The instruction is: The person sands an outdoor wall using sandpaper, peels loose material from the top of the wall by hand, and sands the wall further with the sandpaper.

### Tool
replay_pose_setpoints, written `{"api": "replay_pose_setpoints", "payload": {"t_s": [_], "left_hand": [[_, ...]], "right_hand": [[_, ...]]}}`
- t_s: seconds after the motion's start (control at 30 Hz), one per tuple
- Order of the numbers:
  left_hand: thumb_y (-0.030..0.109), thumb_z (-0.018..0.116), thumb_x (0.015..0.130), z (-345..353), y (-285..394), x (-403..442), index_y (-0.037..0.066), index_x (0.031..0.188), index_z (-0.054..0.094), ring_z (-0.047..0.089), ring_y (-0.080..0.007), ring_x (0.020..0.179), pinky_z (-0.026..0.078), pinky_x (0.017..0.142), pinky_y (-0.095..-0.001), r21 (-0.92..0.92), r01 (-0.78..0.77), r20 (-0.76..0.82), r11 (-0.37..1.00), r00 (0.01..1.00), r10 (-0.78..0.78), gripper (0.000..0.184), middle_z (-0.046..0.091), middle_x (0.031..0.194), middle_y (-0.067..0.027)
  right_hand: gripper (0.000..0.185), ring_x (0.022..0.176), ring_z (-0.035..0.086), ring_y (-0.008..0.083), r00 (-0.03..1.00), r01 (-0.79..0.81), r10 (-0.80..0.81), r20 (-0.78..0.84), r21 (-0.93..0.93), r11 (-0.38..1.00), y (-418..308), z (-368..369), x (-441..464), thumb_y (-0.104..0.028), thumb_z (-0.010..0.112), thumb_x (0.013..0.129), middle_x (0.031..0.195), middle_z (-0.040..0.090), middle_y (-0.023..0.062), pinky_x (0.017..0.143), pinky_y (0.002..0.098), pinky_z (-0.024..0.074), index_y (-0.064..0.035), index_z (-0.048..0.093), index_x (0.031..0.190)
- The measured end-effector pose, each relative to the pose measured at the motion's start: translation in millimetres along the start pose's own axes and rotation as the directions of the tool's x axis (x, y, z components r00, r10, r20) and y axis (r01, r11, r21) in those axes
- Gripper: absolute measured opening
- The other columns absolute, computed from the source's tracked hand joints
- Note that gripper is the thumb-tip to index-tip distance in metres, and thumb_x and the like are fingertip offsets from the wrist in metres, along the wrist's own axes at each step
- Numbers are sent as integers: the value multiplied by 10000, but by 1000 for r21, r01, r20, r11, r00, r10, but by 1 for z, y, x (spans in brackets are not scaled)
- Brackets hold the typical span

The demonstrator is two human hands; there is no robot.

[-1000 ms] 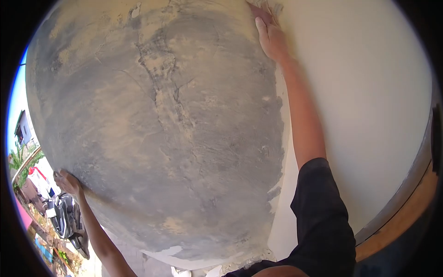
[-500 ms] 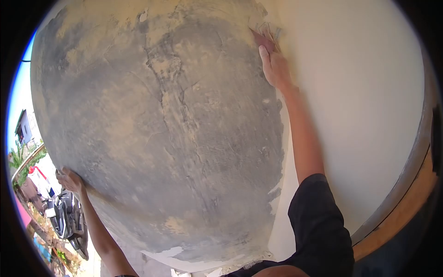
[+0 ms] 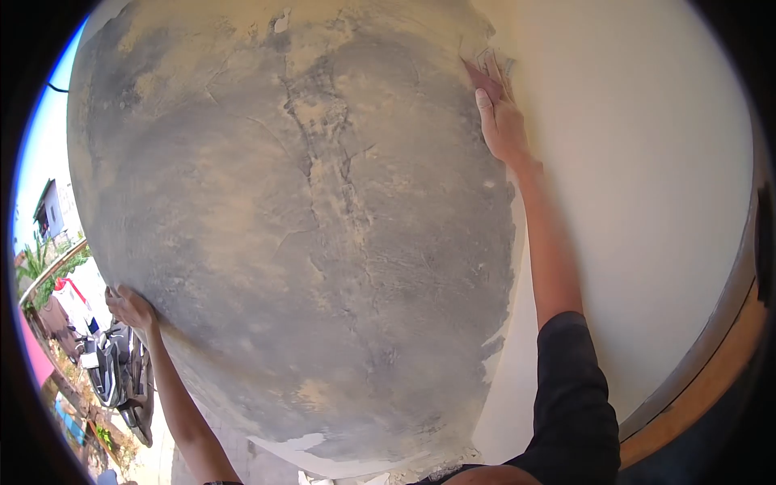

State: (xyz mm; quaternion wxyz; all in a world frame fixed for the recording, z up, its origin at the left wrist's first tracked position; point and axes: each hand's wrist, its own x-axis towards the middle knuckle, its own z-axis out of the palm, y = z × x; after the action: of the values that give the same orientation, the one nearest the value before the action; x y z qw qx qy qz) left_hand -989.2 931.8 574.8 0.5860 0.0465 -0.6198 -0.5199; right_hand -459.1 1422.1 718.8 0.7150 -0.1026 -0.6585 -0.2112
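Partly under right hand (image 3: 505, 125): sandpaper (image 3: 481, 79)

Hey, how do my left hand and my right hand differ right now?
Your right hand holds a reddish sheet; your left hand shows nothing held. The right hand is high, by the border between the grey wall and white wall; the left hand is lower, at the grey wall's left edge. Both are bare.

There are two hands (image 3: 133, 309) (image 3: 506, 131), one reddish sheet (image 3: 482, 81), one grey wall (image 3: 242, 202), one motorbike (image 3: 115, 368) and one house (image 3: 51, 212).
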Motion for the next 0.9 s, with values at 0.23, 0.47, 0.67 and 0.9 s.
{"api": "replay_pose_setpoints", "payload": {"t_s": [0.23, 0.47, 0.67, 0.9], "left_hand": [[430, 353, 931, -4, 3, -1, 3, 1302, 475, 432, -349, 1219, 279, 1042, -453, -18, -9, 22, 1000, 1000, 10, 579, 508, 1282, -200], [410, 363, 924, -2, -1, 0, -9, 1302, 468, 438, -358, 1212, 282, 1039, -452, 10, 14, 66, 1000, 998, -15, 575, 510, 1282, -205], [385, 386, 930, -1, -8, 1, -20, 1278, 477, 451, -355, 1206, 298, 1025, -450, 14, -51, -5, 999, 999, 52, 541, 528, 1255, -208], [374, 377, 923, -3, -4, -3, -18, 1278, 474, 450, -374, 1188, 304, 1014, -453, -11, -45, 29, 999, 999, 45, 537, 509, 1257, -229]], "right_hand": [[488, 1341, 355, 342, 997, -70, 73, 10, -151, 986, 32, 21, 141, -391, 353, 995, 1441, 367, 217, 1073, 422, 333, -117, 424, 1392], [435, 1350, 349, 334, 998, 67, -64, 23, -188, 980, -9, 12, 11, -374, 299, 1016, 1460, 395, 116, 1058, 414, 372, -254, 404, 1421], [442, 1375, 302, 343, 991, -86, 78, -113, -70, 994, 49, 53, 154, -349, 296, 1011, 1482, 342, 159, 1086, 425, 345, -220, 408, 1419], [458, 1373, 303, 355, 997, -52, 42, -57, -176, 983, 1, 35, 99, -350, 300, 1003, 1481, 347, 157, 1082, 411, 347, -173, 429, 1405]]}}
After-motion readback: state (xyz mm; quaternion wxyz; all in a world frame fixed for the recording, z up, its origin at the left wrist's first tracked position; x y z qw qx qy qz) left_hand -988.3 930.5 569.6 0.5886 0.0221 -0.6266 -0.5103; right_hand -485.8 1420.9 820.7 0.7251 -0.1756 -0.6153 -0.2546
